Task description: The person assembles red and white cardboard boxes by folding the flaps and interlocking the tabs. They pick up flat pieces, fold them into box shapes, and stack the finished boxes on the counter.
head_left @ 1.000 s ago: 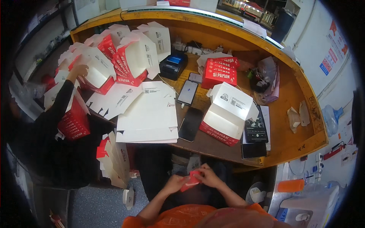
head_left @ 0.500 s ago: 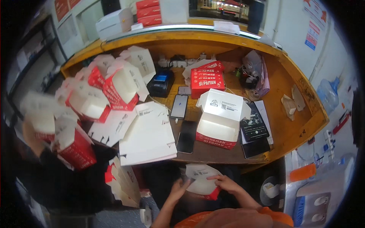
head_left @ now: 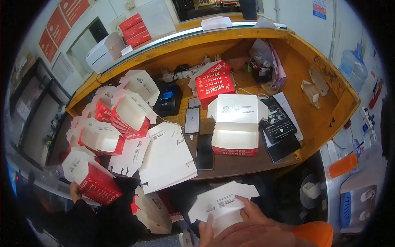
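Observation:
In my lap area, below the table's front edge, I hold a paper food box (head_left: 224, 202), its white printed inside facing up and its flaps spread. My left hand (head_left: 206, 227) grips its near left edge, with the thumb on top. My right hand (head_left: 251, 211) holds the right side, one finger lying on the white panel. The box's lower part is hidden by my hands and body. On the table just beyond stands a red and white box (head_left: 235, 140) with its lid raised. Flat white box blanks (head_left: 166, 160) lie stacked left of it.
Nested opened boxes (head_left: 131, 109) crowd the left. A co-worker's hand (head_left: 75, 192) holds a tall red stack (head_left: 96, 183). Closed red boxes (head_left: 216, 88), a black printer (head_left: 169, 100), phones (head_left: 205, 152) and a tablet (head_left: 279, 123) occupy the table. More folded boxes (head_left: 152, 210) hang below its edge.
The box in my hands has swung wider, showing more of its white lid and less red. My view has shifted. The co-worker's blurred box at far left has come down onto the tall stack.

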Available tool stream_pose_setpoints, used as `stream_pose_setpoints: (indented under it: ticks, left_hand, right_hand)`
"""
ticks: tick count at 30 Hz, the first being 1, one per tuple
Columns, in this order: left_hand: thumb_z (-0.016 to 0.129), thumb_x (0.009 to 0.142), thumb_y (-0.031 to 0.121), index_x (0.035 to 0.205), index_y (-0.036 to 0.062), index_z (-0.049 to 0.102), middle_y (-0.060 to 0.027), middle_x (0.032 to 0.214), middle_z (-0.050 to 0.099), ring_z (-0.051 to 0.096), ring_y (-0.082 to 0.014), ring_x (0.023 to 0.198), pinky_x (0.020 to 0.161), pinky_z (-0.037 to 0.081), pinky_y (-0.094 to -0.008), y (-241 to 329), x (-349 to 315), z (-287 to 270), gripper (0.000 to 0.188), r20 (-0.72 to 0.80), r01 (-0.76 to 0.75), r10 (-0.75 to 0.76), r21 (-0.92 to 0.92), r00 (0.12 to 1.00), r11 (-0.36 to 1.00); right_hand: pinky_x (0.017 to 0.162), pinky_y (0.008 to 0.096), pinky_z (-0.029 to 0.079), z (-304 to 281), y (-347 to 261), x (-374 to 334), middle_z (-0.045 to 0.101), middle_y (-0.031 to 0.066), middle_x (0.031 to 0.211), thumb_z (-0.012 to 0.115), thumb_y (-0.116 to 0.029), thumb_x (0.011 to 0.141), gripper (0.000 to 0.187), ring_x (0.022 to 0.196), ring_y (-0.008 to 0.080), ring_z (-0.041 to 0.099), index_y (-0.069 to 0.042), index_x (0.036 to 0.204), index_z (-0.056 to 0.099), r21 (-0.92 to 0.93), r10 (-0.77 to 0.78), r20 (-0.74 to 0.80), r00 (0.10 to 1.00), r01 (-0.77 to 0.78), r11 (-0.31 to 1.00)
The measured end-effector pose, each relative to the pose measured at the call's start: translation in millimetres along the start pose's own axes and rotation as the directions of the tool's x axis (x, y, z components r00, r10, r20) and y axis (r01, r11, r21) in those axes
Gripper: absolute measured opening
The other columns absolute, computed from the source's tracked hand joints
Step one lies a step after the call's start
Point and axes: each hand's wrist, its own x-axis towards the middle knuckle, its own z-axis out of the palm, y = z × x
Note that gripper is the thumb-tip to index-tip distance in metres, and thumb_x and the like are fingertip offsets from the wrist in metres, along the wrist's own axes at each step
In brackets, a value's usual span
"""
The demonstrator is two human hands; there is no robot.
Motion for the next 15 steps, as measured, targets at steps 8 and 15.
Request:
stream_pose_setpoints:
  ticks: [8, 15]
  left_hand:
    - [0.070, 0.096, 0.019, 0.130, -0.0043, 0.064, -0.0193, 0.117, 0.072, 0.067, -0.0202, 0.106, 0.094, 0.051, -0.0327, 57, -18, 7, 0.041, 0.140, -0.164, 0.103, 0.549, 0.985, 0.820]
    - [0.072, 0.092, 0.007, 0.116, 0.0002, 0.076, -0.0113, 0.113, 0.075, 0.067, -0.0165, 0.105, 0.096, 0.051, -0.0319, 135, -6, -20, 0.025, 0.189, -0.380, 0.330, 0.444, 0.925, 0.811]
  right_hand:
    - [0.110, 0.0431, 0.045, -9, 47, 34, 0.051, 0.0339, 0.142, 0.069, -0.018, 0.097, 0.052, 0.127, 0.0500, 0.053, -0.006, 0.146, 0.054, -0.406, -0.286, 0.385, 0.877, 0.439, 0.802]
    - [0.120, 0.0535, 0.034, -43, -18, 8, 0.005, 0.0248, 0.165, 0.084, -0.042, 0.084, 0.099, 0.152, 0.0450, 0.021, -0.019, 0.161, 0.028, 0.194, -0.386, 0.358, 0.850, 0.337, 0.921]
